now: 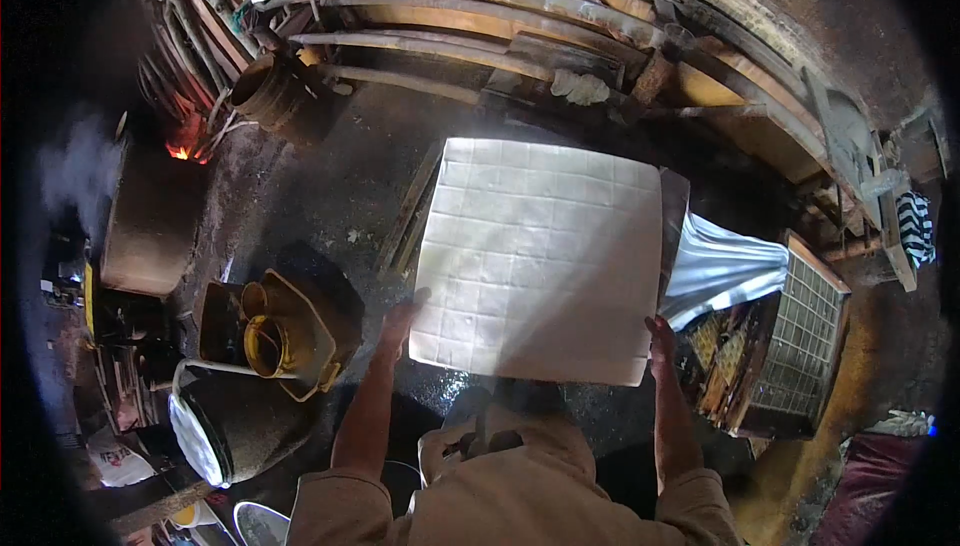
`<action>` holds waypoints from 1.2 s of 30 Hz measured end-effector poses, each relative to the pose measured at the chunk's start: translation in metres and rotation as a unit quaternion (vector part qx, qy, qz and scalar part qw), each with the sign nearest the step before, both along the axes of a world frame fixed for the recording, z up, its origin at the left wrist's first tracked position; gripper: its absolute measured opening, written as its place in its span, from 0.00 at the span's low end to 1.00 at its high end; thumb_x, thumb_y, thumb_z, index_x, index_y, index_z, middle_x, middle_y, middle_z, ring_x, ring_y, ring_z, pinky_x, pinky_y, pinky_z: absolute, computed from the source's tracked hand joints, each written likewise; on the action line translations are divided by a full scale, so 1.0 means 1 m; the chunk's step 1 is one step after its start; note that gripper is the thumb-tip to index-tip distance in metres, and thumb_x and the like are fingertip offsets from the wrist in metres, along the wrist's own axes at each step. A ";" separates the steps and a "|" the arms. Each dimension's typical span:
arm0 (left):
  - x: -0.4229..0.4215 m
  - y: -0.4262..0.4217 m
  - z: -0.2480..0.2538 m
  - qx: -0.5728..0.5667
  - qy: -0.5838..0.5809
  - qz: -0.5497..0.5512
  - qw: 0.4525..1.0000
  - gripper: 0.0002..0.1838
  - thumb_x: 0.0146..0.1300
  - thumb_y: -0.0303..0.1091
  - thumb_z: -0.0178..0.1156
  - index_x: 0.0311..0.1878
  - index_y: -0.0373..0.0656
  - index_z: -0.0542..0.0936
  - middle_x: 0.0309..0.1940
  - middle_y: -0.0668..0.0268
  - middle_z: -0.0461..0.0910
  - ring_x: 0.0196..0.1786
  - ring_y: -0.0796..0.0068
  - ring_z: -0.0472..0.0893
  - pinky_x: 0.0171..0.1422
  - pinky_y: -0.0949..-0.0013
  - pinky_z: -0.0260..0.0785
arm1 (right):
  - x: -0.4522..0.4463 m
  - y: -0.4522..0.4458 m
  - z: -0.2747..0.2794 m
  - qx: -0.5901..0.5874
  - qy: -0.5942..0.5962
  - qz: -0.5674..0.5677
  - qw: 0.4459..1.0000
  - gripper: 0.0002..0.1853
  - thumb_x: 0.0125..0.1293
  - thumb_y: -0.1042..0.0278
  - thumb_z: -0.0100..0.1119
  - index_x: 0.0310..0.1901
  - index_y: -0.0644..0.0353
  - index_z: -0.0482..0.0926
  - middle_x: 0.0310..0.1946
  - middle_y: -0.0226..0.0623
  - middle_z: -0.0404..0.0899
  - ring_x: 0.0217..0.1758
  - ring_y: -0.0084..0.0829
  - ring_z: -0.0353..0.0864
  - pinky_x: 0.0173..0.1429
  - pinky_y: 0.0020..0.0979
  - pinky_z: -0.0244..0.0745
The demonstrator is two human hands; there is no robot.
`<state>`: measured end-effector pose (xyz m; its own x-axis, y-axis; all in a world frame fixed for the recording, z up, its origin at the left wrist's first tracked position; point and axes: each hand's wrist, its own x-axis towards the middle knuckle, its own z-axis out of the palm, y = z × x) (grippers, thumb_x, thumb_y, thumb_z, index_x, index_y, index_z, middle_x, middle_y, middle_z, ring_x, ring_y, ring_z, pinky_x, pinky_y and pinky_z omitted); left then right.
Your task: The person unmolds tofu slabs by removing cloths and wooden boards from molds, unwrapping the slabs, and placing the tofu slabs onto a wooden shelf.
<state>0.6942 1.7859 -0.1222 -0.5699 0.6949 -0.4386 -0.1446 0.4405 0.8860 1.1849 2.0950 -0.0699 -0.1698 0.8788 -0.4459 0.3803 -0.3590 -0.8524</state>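
Note:
A large white square slab (540, 256), its top marked with a grid of lines, spans the space in front of my body. My left hand (405, 321) grips its left edge near the lower corner. On the opposite side my right hand (660, 341) holds the lower right edge. Most of the fingers of both hands are hidden behind the slab. Just right of it, a white cloth (725, 266) stretches toward a wooden frame with a grid (803, 336).
A yellow-brown container (325, 331) with round vessels sits left, above a large dark drum (250, 426). Fire (182, 153) and smoke show at the far left. Long poles (480, 6) lie across the back. A dark red cloth (870, 486) lies at the lower right.

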 end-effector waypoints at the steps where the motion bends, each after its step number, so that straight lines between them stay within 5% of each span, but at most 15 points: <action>1: -0.004 0.028 0.039 -0.003 -0.086 0.012 0.996 0.23 0.61 0.42 0.57 0.58 0.43 0.72 0.53 0.66 0.75 0.52 0.74 0.75 0.56 0.67 0.66 | -0.004 0.015 -0.008 -0.028 0.018 -0.003 0.999 0.25 0.61 0.55 0.59 0.55 0.62 0.72 0.42 0.34 0.78 0.44 0.28 0.73 0.53 0.32 0.66; 2: -0.010 0.055 0.064 -0.005 -0.172 0.025 0.985 0.28 0.55 0.44 0.65 0.58 0.44 0.71 0.50 0.67 0.76 0.48 0.75 0.77 0.51 0.68 0.70 | -0.010 0.031 -0.015 -0.055 0.036 -0.006 0.998 0.25 0.60 0.55 0.59 0.55 0.62 0.73 0.42 0.33 0.78 0.44 0.28 0.73 0.53 0.32 0.66; 3: -0.030 0.069 0.041 -0.056 -0.100 -0.033 0.993 0.32 0.54 0.46 0.65 0.61 0.44 0.69 0.53 0.66 0.74 0.51 0.74 0.75 0.53 0.67 0.68 | -0.023 0.046 -0.002 -0.056 -0.086 0.015 0.995 0.26 0.59 0.55 0.61 0.56 0.61 0.73 0.45 0.32 0.78 0.45 0.26 0.73 0.53 0.30 0.66; 6: -0.054 0.114 0.024 -0.078 -0.007 -0.066 0.995 0.34 0.53 0.47 0.67 0.61 0.43 0.69 0.54 0.66 0.74 0.52 0.71 0.73 0.57 0.67 0.64 | -0.054 0.073 0.012 -0.062 0.035 0.005 0.997 0.27 0.58 0.55 0.63 0.57 0.60 0.72 0.47 0.33 0.77 0.48 0.26 0.73 0.54 0.31 0.66; 14: -0.060 0.176 0.052 -0.078 0.013 -0.060 0.995 0.36 0.47 0.45 0.71 0.58 0.38 0.70 0.49 0.62 0.76 0.51 0.69 0.74 0.56 0.65 0.65 | -0.080 0.113 0.009 -0.007 0.000 0.025 1.000 0.30 0.57 0.56 0.65 0.59 0.60 0.70 0.50 0.36 0.77 0.51 0.32 0.74 0.57 0.34 0.65; 18: -0.070 0.176 -0.004 -0.039 0.049 -0.022 0.998 0.42 0.42 0.48 0.74 0.58 0.37 0.70 0.50 0.59 0.75 0.52 0.66 0.74 0.56 0.62 0.66 | -0.083 0.117 0.006 0.027 -0.043 0.032 0.998 0.33 0.56 0.58 0.66 0.61 0.60 0.67 0.53 0.40 0.75 0.54 0.36 0.73 0.58 0.35 0.64; 19: -0.056 0.186 0.061 -0.077 0.062 -0.063 0.993 0.43 0.41 0.50 0.75 0.58 0.37 0.69 0.52 0.57 0.75 0.54 0.65 0.73 0.57 0.61 0.66 | -0.082 0.113 0.000 0.036 -0.038 0.033 0.998 0.33 0.56 0.58 0.66 0.61 0.60 0.67 0.53 0.40 0.75 0.54 0.36 0.73 0.58 0.35 0.64; 21: -0.080 0.172 -0.024 -0.074 0.221 -0.074 0.970 0.43 0.40 0.49 0.75 0.58 0.39 0.70 0.53 0.58 0.75 0.55 0.65 0.73 0.59 0.62 0.66 | -0.081 0.107 -0.007 0.145 -0.036 -0.014 0.989 0.31 0.55 0.53 0.67 0.57 0.63 0.71 0.50 0.35 0.76 0.51 0.30 0.72 0.57 0.34 0.64; 27: -0.107 0.156 -0.025 -0.144 0.014 -0.103 0.984 0.38 0.38 0.45 0.77 0.53 0.42 0.74 0.46 0.63 0.79 0.50 0.68 0.77 0.56 0.65 0.67 | -0.095 0.062 0.069 0.030 -0.082 0.008 0.996 0.33 0.55 0.52 0.66 0.58 0.62 0.69 0.53 0.35 0.74 0.52 0.30 0.70 0.57 0.33 0.64; 30: -0.122 0.147 0.023 -0.115 0.029 -0.185 0.976 0.47 0.33 0.65 0.73 0.51 0.36 0.76 0.46 0.57 0.78 0.49 0.63 0.76 0.53 0.62 0.67 | -0.112 0.044 0.091 0.031 -0.090 0.012 0.995 0.29 0.56 0.54 0.66 0.56 0.61 0.72 0.47 0.32 0.77 0.46 0.28 0.72 0.54 0.31 0.65; 32: -0.134 0.140 0.058 -0.039 0.036 -0.144 0.988 0.45 0.34 0.59 0.75 0.53 0.37 0.75 0.47 0.56 0.78 0.49 0.64 0.76 0.53 0.63 0.67 | -0.118 0.037 0.091 0.014 -0.060 0.032 0.998 0.28 0.57 0.56 0.65 0.55 0.62 0.72 0.47 0.31 0.76 0.47 0.28 0.72 0.53 0.30 0.65; 34: -0.169 0.133 0.062 -0.052 -0.020 -0.156 0.986 0.43 0.36 0.54 0.76 0.54 0.37 0.75 0.49 0.57 0.78 0.52 0.64 0.75 0.56 0.63 0.65 | -0.157 0.013 0.118 0.131 -0.022 0.018 0.991 0.22 0.58 0.56 0.64 0.49 0.62 0.76 0.39 0.26 0.78 0.39 0.23 0.72 0.46 0.31 0.67; 36: -0.210 0.126 0.067 -0.035 -0.046 -0.164 0.985 0.42 0.36 0.51 0.77 0.54 0.38 0.75 0.50 0.57 0.77 0.54 0.64 0.74 0.58 0.64 0.64 | -0.172 0.008 0.108 0.073 -0.098 -0.009 0.992 0.18 0.58 0.56 0.65 0.42 0.61 0.80 0.33 0.24 0.78 0.35 0.21 0.71 0.43 0.30 0.65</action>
<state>0.4841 1.9118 -0.0548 -0.2763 0.8011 -0.5309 -0.0628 0.5362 0.8418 1.0132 2.1028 0.0378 -0.0765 0.9388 -0.3358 0.5385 -0.2445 -0.8063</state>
